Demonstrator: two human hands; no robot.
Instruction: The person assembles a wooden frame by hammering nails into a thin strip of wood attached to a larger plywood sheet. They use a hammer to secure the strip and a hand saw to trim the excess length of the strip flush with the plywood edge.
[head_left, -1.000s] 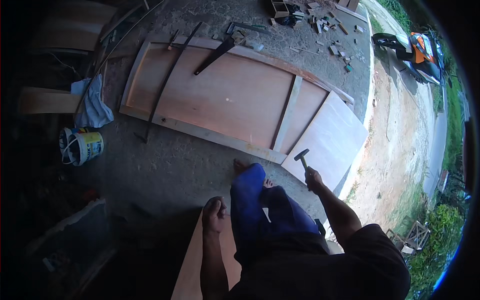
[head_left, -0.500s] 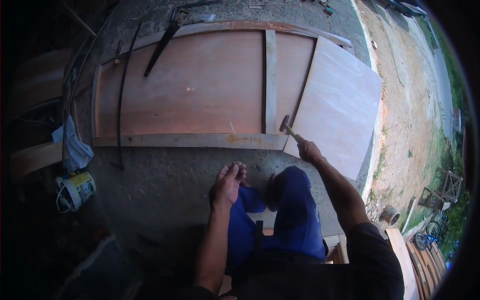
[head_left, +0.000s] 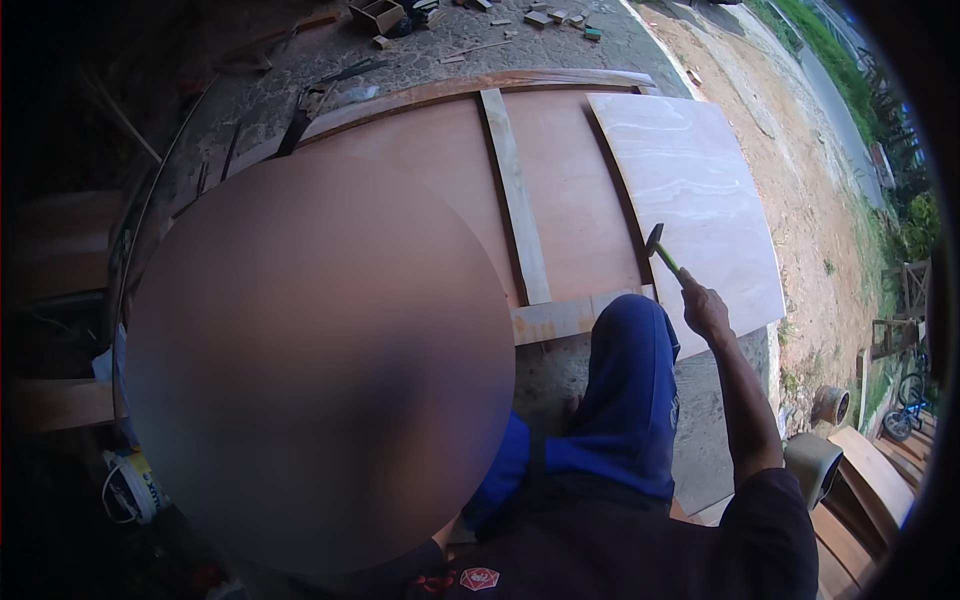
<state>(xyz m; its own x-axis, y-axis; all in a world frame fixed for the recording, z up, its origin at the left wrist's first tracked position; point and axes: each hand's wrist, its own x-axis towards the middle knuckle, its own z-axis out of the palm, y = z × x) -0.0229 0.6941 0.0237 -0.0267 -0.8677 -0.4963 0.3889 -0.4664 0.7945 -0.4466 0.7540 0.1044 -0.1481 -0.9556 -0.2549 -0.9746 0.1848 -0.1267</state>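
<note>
My right hand (head_left: 706,312) is closed round the handle of a hammer (head_left: 668,255) with a dark head and a green handle. The hammer head is over the left part of a pale plywood sheet (head_left: 700,180). That sheet lies across the right end of a large wooden panel (head_left: 420,160) framed with strips. One pale crosspiece (head_left: 515,200) runs over the panel beside the sheet. A large round blur covers the left half of the view, and my left hand and its fingers are hidden there.
A handsaw (head_left: 293,130) lies at the panel's far edge. Wood offcuts (head_left: 540,18) and an open wooden box (head_left: 378,15) are on the ground beyond. A white bucket (head_left: 135,488) stands at lower left. Boards (head_left: 865,465) and a container (head_left: 812,465) are at lower right.
My right hand and the hammer have shifted to the right, and the hammer head is now over the pale sheet. The view has turned. My left hand, visible before, is now hidden by the blur.
</note>
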